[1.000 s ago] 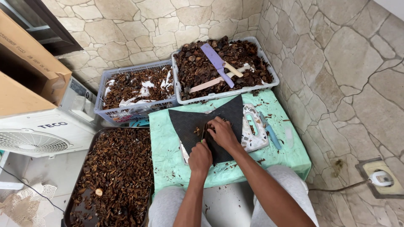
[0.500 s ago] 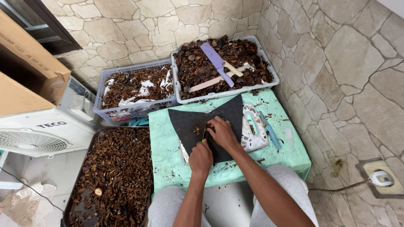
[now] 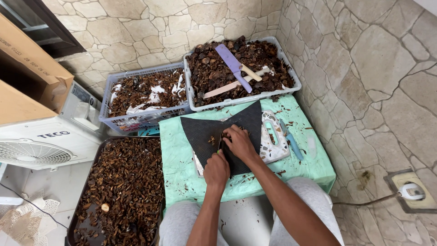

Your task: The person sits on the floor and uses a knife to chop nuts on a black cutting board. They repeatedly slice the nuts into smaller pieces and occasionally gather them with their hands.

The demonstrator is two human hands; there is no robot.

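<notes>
Hands have barely shifted since the earlier frames; both remain together at the middle of the black mat [image 3: 205, 132]. Left hand [image 3: 216, 169] is closed in a fist around the handle of a small knife [image 3: 220, 144], whose thin blade points away from the body just ahead of the knuckles. Right hand [image 3: 240, 143] lies flat-curled directly beside the blade, fingers pressed together on a small dark piece that is hidden under them; what it is cannot be told. A few brown fragments [image 3: 211, 139] lie on the mat just left of the blade. Mat rests on a light green cloth [image 3: 175, 155] covering a low table. Right of the right hand: a white speckled cutting board [image 3: 275, 145] and a blue-handled tool [image 3: 291, 141]. Beyond the hands: a white basket [image 3: 291, 86] of dark brown dried pieces with a purple knife [image 3: 233, 66] on top. Left of the left hand: a dark tray [image 3: 86, 182] of brown dried pieces.
</notes>
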